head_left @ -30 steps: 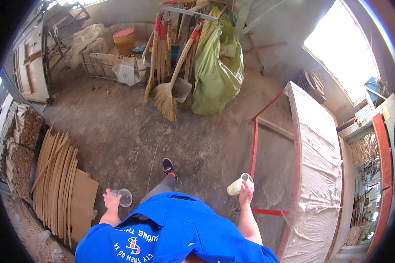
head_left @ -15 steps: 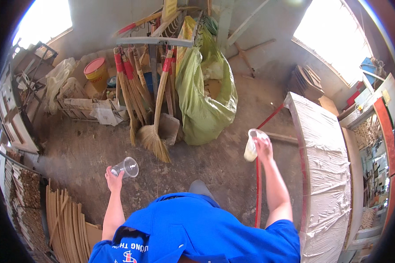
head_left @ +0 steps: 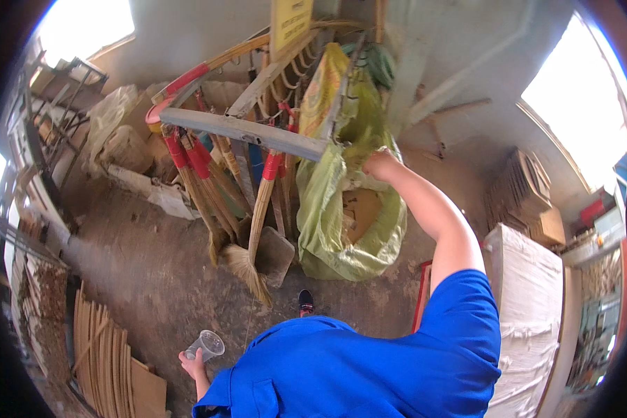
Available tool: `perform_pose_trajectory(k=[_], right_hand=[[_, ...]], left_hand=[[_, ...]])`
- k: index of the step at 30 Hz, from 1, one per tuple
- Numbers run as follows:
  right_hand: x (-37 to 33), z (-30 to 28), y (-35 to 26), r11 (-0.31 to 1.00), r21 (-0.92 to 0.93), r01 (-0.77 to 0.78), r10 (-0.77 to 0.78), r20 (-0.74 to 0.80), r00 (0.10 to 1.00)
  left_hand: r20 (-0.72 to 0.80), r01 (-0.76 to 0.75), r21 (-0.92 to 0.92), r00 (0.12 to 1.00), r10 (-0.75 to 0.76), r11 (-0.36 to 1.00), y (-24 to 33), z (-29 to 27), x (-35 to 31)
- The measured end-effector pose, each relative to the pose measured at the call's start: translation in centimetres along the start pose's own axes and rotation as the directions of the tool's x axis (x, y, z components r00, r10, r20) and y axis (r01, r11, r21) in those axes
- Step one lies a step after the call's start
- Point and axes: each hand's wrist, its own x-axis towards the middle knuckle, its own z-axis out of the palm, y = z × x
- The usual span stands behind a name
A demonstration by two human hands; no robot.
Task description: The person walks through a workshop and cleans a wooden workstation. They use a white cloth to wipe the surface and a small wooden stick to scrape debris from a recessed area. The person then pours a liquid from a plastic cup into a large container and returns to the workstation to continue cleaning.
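My left hand (head_left: 192, 362) is low on the left, its fingers wrapped around a clear plastic cup (head_left: 207, 345) whose round mouth tilts up to the right. Stretched far forward, my right hand (head_left: 383, 166) is over the upper right edge of a big green woven sack (head_left: 320, 237). Its fingers look curled, and what they hold is hidden. The sack hangs wide-mouthed from a grey metal rack (head_left: 247, 130), with brown cardboard-like material (head_left: 361, 212) showing inside.
Straw brooms (head_left: 247, 272) and a dustpan (head_left: 275, 259) hang left of the sack. A plastic-wrapped white stack (head_left: 526, 292) stands at right, and wooden strips (head_left: 104, 352) lean at lower left. Boxes and clutter (head_left: 132, 150) line the back left wall.
I have moved closer to the rack and sack. My right hand, which held a clear cup with pale contents, has reached forward to the sack. The left hand keeps its clear cup, now lower.
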Motion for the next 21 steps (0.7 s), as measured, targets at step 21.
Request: perform_pose_trajectory(k=[21], right_hand=[[16.0, 5.0, 6.2, 0.987, 0.154, -0.056, 0.087, -0.208, 0.974]], left_hand=[[0.002, 0.279, 0.118, 0.960, -0.281, 0.953, 1.3, 4.7, -5.7]])
